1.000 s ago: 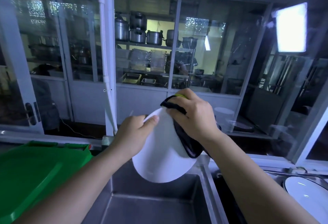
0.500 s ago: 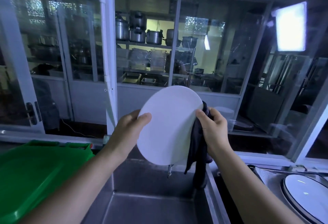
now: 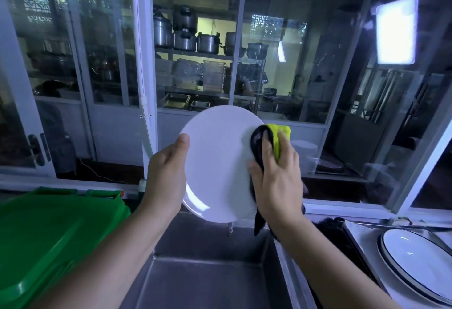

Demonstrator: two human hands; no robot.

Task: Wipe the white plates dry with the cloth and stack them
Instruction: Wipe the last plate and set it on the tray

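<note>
I hold a round white plate (image 3: pixel 217 162) upright over a steel sink. My left hand (image 3: pixel 166 174) grips its left rim, thumb on the front face. My right hand (image 3: pixel 276 176) presses a black and yellow cloth (image 3: pixel 274 140) against the plate's right side, fingers curled over the cloth. The cloth's dark tail hangs below my right wrist. A stack of white plates with dark rims (image 3: pixel 420 259) lies at the lower right on a counter.
The steel sink basin (image 3: pixel 208 272) lies below the plate. A green plastic lid or bin (image 3: pixel 49 235) sits at the left. Glass partitions (image 3: pixel 195 64) stand behind the sink, with pots on shelves beyond.
The plate has turned its face toward me. My right hand moved from the plate's right edge onto its front with the cloth, the yellow side now showing.
</note>
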